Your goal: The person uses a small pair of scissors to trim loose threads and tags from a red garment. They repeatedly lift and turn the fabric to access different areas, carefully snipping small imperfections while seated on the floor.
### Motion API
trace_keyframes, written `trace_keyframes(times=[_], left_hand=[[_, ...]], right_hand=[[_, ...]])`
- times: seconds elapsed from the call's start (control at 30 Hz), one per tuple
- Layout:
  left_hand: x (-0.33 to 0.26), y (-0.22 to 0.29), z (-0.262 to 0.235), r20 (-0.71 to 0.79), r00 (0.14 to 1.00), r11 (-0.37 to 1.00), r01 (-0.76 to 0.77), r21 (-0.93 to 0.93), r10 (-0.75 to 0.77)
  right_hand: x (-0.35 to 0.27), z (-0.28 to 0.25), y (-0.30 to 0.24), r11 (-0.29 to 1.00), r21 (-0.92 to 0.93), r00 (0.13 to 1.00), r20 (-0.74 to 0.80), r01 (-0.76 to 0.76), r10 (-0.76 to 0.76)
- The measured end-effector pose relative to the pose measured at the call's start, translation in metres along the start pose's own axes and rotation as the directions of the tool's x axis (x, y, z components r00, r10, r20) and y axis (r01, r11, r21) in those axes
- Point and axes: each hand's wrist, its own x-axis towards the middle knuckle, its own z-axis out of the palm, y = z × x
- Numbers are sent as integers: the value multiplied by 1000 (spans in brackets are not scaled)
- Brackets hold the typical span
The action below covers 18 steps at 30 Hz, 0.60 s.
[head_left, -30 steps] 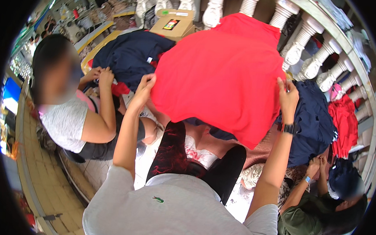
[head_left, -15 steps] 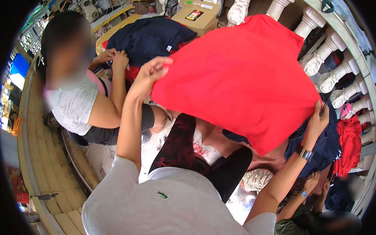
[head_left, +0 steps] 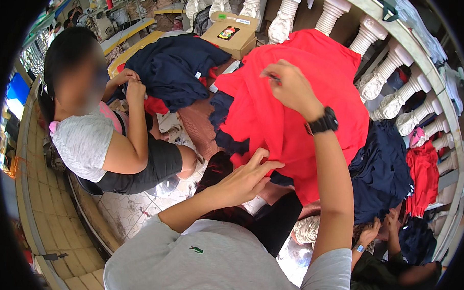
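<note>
The red garment (head_left: 315, 107) lies in a loose heap over the middle of the brown-covered worktop (head_left: 198, 124), reaching toward the far edge, where white balusters (head_left: 331, 14) stand behind it. It is a plain, bright red, with no print showing on the side turned up. The far part is fairly flat and smooth, while the left part is gathered into soft, overlapping folds, and one long crease runs down the middle toward the near side. Its left outline is uneven, and a lower flap hangs in a point toward the near edge of the worktop. Dark navy cloth (head_left: 224, 114) peeks out from under its left side, and a navy pile (head_left: 379, 170) sits against its right side. The left hand (head_left: 243, 181) touches the near left border of the red garment, forefinger stretched out and the other fingers bent; whether it pinches any cloth I cannot tell. The right hand (head_left: 294, 91) is over the upper left folds, fingers curled around a small dark item (head_left: 275, 78), mostly hidden and slightly blurred. Toward the worktop's far left corner lies a navy garment (head_left: 176, 66) with a small white tag
</note>
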Motion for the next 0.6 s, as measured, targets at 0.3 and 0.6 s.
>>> trace_keyframes(times=[0.3,0.6], left_hand=[[-22,-17,-16,-60,995,997,-75,-28,74],[76,-105,-84,-602,792,991,135,9,-102]], right_hand=[[-1,34,-10,998,-6,943,329,56,-51],[-34,30,-27,979,-42,974,101,-199,202]])
